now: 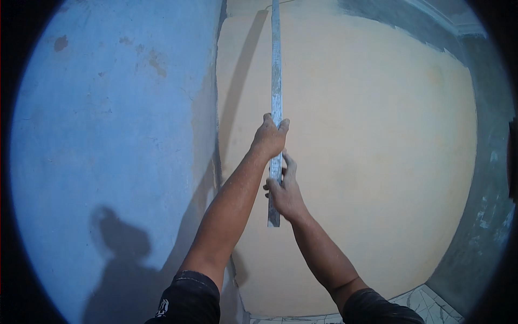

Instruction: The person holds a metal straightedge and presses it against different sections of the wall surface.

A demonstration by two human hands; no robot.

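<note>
A long, narrow metal straightedge (277, 70), grey and smeared with whitish plaster, stands nearly upright before the cream wall (367, 151). Its top runs out past the upper edge of the picture. My left hand (271, 138) is closed round it at about mid-view, thumb and fingers on opposite sides. Lower down, my right hand (286, 195) grips the same bar, with fingers wrapping behind it. The bar's bottom end shows just below that hand. Both hands look dusty. Whether the bar touches the wall I cannot tell.
To the left rises a blue painted wall (108, 135) with peeling spots and my shadow on it. A rough corner joins it to the cream wall. Grey plaster (458, 264) borders the right side and top. White veined floor tiles (426, 305) show at the bottom right.
</note>
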